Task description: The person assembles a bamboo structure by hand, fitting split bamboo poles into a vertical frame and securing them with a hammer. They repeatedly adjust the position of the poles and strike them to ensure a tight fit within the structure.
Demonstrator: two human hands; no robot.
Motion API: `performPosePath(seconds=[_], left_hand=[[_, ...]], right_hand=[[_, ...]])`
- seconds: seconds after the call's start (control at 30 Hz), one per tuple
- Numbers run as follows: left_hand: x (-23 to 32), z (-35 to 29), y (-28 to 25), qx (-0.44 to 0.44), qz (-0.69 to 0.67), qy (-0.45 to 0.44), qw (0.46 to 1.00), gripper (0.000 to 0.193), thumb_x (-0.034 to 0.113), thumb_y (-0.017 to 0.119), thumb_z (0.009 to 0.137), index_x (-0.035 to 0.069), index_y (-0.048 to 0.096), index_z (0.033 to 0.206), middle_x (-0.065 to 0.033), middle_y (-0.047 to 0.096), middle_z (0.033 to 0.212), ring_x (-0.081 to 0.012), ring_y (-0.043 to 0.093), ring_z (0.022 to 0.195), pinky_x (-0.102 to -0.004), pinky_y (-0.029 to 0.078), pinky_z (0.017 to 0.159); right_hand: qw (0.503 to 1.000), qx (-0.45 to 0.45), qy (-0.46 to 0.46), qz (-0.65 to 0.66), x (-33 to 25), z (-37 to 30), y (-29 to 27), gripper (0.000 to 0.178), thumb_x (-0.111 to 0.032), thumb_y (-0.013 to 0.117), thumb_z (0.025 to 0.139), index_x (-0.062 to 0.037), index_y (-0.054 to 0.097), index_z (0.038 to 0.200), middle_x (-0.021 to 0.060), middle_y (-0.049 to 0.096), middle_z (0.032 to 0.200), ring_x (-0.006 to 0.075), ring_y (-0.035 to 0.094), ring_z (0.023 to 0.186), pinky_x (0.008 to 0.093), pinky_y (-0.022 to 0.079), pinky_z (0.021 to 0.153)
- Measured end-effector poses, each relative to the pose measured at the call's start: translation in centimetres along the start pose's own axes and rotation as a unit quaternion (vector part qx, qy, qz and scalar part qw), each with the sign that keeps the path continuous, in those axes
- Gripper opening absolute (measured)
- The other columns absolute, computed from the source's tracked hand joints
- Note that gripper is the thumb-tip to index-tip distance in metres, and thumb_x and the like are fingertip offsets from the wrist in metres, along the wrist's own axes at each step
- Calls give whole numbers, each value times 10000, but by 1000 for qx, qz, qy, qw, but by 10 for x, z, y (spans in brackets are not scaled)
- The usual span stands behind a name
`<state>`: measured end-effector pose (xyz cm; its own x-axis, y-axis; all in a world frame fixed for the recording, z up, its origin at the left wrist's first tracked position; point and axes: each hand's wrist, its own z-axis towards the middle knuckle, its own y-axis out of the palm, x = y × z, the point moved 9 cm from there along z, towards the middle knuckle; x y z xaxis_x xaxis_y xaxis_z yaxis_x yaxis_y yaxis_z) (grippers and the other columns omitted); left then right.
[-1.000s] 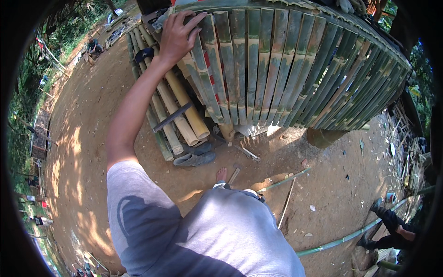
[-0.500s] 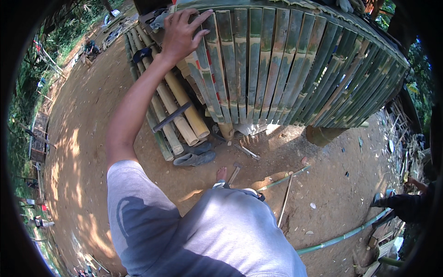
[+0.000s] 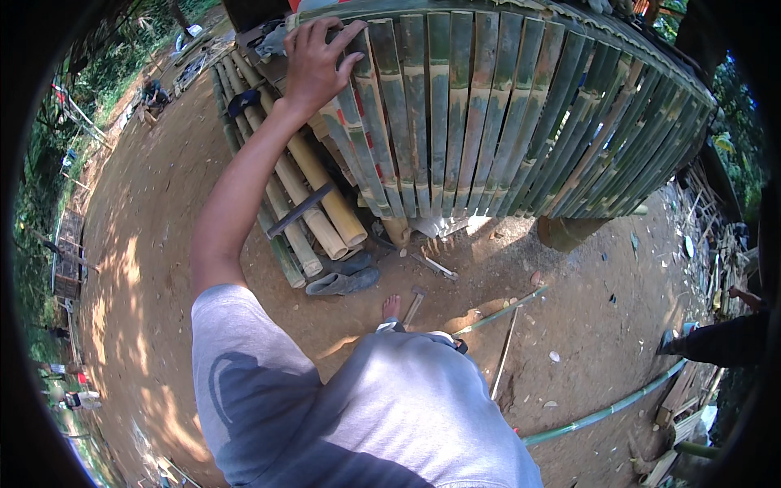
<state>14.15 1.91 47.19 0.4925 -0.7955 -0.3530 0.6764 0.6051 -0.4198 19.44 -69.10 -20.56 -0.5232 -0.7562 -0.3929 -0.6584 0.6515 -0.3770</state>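
Note:
My left hand (image 3: 319, 65) reaches up to the upper left corner of a bamboo slat panel (image 3: 460, 114). Its thumb and forefinger stand apart, and the forefinger's tip touches the top end of a slat near that corner. The other fingers bend at the panel's upper edge, and their tips are partly hidden. Green and tan split slats stand side by side with narrow gaps. Red marks show on the slats closest to the hand. My right hand is out of sight.
Left of the panel lie thick bamboo poles (image 3: 311, 171) with a machete (image 3: 299, 210) across them. Rubber boots (image 3: 345, 281), a hammer (image 3: 413, 307) and a long green bamboo strip (image 3: 610, 417) lie on the dirt floor. At the right edge shows another person's dark-trousered leg (image 3: 716, 343).
My left hand keeps its place at the panel's corner, with hardly any shift of its fingers. The view has moved slightly. At the right, the other person's leg and hand have shifted.

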Motion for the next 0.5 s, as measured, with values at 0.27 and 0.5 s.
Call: performPosePath(seconds=[0.27, 0.5], left_hand=[[-6, 2, -11, 10, -66, 4, 998, 466, 251, 702, 852, 276, 603, 1306, -44, 576, 1151, -257, 502, 1141, -429, 331, 965], [-49, -19, -32, 69, -64, -64, 994, 386, 141, 634, 878, 176, 628, 1262, -91, 595, 1120, -295, 549, 1082, -423, 381, 955]], right_hand=[[1000, 6, 1, -1, 11, -3, -5, 493, -448, 567, 941, 15, 661, 799, 95, 563, 589, 208, 538, 480, 371, 436, 454], [1000, 21, 8, 5, 19, -12, -4, 495, -449, 567, 941, 14, 662, 798, 96, 567, 593, 207, 540, 484, 370, 437, 456]])
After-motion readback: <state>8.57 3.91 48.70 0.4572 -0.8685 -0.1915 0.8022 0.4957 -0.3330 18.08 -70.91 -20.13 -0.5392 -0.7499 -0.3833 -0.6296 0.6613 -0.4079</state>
